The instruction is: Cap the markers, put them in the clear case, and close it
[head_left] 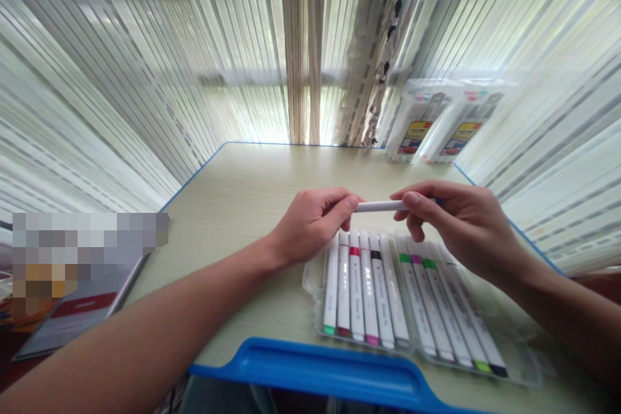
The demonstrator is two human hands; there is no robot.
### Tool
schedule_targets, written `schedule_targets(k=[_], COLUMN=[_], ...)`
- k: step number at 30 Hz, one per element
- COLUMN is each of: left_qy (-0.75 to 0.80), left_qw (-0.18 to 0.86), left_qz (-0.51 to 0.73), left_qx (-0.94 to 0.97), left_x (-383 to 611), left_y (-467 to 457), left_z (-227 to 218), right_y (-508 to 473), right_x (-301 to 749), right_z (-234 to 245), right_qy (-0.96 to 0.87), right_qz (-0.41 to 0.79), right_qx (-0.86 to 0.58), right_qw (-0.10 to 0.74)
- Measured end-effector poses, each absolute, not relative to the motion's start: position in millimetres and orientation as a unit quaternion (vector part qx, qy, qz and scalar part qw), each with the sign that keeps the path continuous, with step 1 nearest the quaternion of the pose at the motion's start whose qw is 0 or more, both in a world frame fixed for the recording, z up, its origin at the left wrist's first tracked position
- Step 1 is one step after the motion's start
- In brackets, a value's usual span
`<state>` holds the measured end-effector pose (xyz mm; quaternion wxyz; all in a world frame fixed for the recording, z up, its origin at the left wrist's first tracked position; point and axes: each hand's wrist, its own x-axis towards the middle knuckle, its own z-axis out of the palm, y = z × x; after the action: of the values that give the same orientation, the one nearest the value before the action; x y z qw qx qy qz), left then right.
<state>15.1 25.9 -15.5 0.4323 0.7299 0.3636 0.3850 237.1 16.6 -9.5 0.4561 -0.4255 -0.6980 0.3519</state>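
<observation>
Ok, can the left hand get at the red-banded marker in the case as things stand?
Probably, yes: the red-banded marker lies largely uncovered in the open case, close to the left hand. That hand's grip is on the held marker, though, so it may need to let go first.

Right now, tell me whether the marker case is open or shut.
Open: the clear case lies on the table, its markers exposed in two groups.

A pale, blue-edged table here — open clear case of markers on it, two packs standing far right.
</observation>
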Motion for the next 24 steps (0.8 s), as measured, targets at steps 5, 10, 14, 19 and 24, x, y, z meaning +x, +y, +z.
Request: schedule_targets(k=[5, 10, 14, 19, 24], left_qy=[0.300, 0.184, 0.155, 0.137, 0.131], left_qw=[0.601, 0.744, 0.770, 0.786, 0.791], left_qz=[0.433, 0.378, 0.337, 0.300, 0.285], left_qx=[0.600, 0.520, 0.519, 0.523, 0.525], left_x=[13, 13, 13, 13, 14], left_y=[30, 26, 21, 18, 18], left_z=[-13, -8, -4, -1, -2], right_y=[19, 22, 23, 22, 22], right_x=[237, 236, 236, 236, 236], right_z=[-10, -13, -15, -15, -15], right_qy=[-0.701, -0.685, -0.656, -0.653, -0.670], right_qz=[0.383, 0.433, 0.489, 0.502, 0.484], right_qx=[-0.419, -0.408, -0.395, -0.402, -0.414], right_qw=[0.432, 0.420, 0.417, 0.400, 0.381])
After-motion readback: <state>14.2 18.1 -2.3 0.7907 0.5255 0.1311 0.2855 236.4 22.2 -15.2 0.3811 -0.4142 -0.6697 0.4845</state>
